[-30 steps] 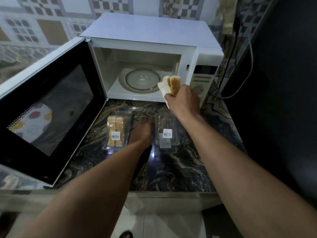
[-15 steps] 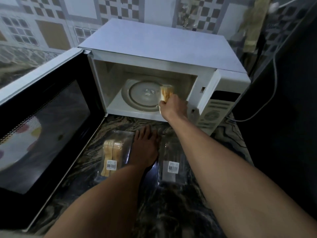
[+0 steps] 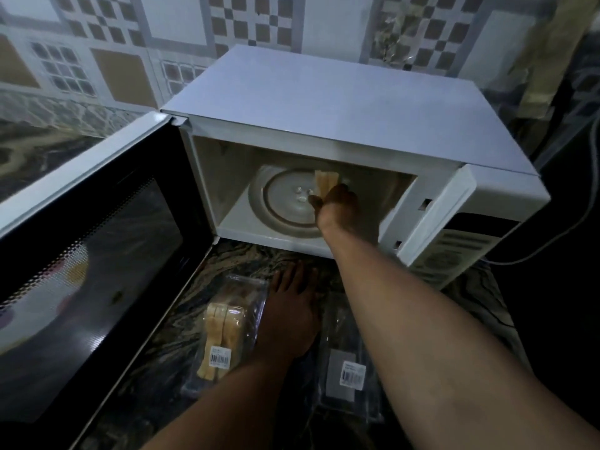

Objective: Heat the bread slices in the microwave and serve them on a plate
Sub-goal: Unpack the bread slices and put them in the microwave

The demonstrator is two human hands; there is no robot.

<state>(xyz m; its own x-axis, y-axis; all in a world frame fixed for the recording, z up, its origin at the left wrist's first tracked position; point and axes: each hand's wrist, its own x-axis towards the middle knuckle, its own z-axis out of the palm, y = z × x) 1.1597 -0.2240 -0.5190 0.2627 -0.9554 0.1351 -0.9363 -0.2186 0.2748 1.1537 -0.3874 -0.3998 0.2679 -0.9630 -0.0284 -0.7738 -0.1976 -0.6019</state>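
Marble counter point(image 3: 181, 349): right hand point(image 3: 339, 206) grips bread slices point(image 3: 325, 186) inside microwave point(image 3: 324, 125); left hand point(image 3: 289, 316) flat between packs.

Rear wall of glossy patterned tiles point(image 3: 156, 34) with grey, white and brown checkered squares. Dark marbled stone countertop point(image 3: 480, 306) below, veined in cream. Lighting dim; right side in shadow.

Glossy veined stone counter point(image 3: 480, 306), clear crinkly plastic bread pack point(image 3: 227, 332), glass turntable point(image 3: 285, 203)
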